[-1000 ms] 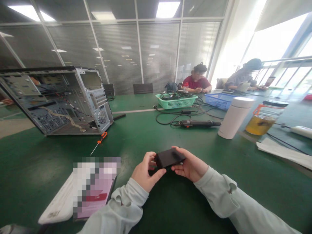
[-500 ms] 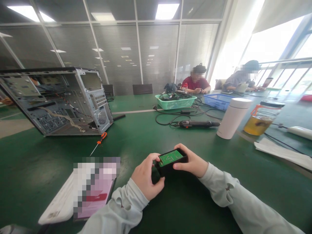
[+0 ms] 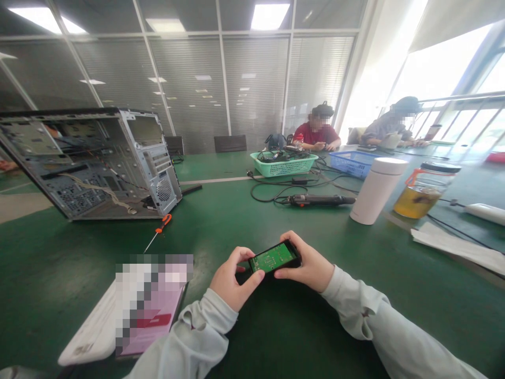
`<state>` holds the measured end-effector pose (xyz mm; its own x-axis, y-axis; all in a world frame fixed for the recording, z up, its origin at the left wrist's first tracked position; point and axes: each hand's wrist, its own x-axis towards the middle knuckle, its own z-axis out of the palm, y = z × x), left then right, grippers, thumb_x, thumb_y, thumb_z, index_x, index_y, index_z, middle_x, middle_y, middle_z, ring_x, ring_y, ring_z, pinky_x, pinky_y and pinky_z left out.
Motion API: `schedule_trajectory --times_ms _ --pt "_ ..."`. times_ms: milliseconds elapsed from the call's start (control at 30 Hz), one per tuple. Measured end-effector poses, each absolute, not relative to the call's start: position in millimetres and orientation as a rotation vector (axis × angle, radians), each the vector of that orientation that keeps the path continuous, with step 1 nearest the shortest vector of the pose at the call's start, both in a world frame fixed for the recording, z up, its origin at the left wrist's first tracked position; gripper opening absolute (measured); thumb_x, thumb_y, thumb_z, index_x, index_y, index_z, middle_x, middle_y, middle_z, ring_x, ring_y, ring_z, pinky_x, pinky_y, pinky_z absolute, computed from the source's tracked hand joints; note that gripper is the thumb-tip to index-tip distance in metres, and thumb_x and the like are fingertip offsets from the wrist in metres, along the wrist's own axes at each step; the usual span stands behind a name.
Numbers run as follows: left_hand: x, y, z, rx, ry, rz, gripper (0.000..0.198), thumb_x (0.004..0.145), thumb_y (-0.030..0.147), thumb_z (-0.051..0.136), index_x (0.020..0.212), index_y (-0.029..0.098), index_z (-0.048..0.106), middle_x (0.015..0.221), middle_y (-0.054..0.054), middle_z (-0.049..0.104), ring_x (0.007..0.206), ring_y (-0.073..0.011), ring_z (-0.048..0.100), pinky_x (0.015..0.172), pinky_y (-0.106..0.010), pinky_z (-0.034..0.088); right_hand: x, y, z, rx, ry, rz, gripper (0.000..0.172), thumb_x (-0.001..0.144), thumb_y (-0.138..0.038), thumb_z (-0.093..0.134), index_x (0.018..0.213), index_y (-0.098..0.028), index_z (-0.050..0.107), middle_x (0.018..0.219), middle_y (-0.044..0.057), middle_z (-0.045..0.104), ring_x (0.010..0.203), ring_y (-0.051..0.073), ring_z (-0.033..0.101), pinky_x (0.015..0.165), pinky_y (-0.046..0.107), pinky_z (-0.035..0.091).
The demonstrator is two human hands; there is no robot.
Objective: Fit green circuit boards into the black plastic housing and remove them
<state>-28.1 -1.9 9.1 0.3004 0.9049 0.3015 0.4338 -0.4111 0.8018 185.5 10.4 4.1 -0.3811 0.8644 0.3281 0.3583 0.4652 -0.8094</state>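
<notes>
Between my two hands is a small black-cased device with an exposed green circuit board (image 3: 275,257), held slightly above the green table. My left hand (image 3: 233,279) grips its left end, thumb on the near edge and fingers at the far side. Around the right end are the fingers and thumb of my right hand (image 3: 305,263). The board faces up toward me; the underside of the case is hidden. To the left lies a screwdriver (image 3: 161,227) with an orange handle, beyond a partly blurred white object (image 3: 94,321) and a pink-screened phone (image 3: 158,310).
An open computer case (image 3: 118,163) stands at the left. Farther back are a green basket (image 3: 282,167) of cables, a blue basket (image 3: 351,164) and a black electric screwdriver (image 3: 315,200). A white bottle (image 3: 376,192) and a jar (image 3: 424,192) stand right. Two people sit beyond.
The device has tilted so that its board faces me more. My left thumb has moved from below the case up onto its near edge.
</notes>
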Motion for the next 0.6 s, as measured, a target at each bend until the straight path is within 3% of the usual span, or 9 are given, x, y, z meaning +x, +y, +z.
schedule_trajectory --times_ms 167,400,600 --pt "-27.3 -3.7 13.5 1.989 1.192 1.043 0.006 0.074 0.025 0.056 0.072 0.02 0.053 0.094 -0.004 0.068 0.086 -0.0194 0.064 0.074 -0.032 0.052 181.6 7.6 3.7 -1.073 -1.95 0.769 0.056 0.066 -0.047 0.076 0.096 -0.016 0.041 0.076 -0.002 0.046 0.065 0.014 0.042 0.057 0.02 0.032" --pt "-25.8 -1.0 9.7 1.898 1.311 1.062 0.018 0.066 0.032 0.064 0.078 0.02 0.058 0.082 -0.003 0.068 0.08 -0.0205 0.064 0.067 -0.032 0.053 182.5 9.2 3.1 -1.091 -1.966 0.766 0.054 0.066 -0.044 0.077 0.096 -0.016 0.042 0.077 -0.001 0.047 0.066 0.015 0.044 0.059 0.021 0.033" --pt "-27.0 -1.4 8.4 1.973 1.326 1.03 0.017 0.07 0.036 0.061 0.077 0.021 0.058 0.081 -0.002 0.067 0.075 -0.0193 0.063 0.069 -0.032 0.053 183.2 4.8 10.2 -1.211 -2.107 0.626 0.051 0.065 -0.035 0.082 0.098 -0.018 0.047 0.079 -0.002 0.052 0.067 0.015 0.048 0.059 0.021 0.034"
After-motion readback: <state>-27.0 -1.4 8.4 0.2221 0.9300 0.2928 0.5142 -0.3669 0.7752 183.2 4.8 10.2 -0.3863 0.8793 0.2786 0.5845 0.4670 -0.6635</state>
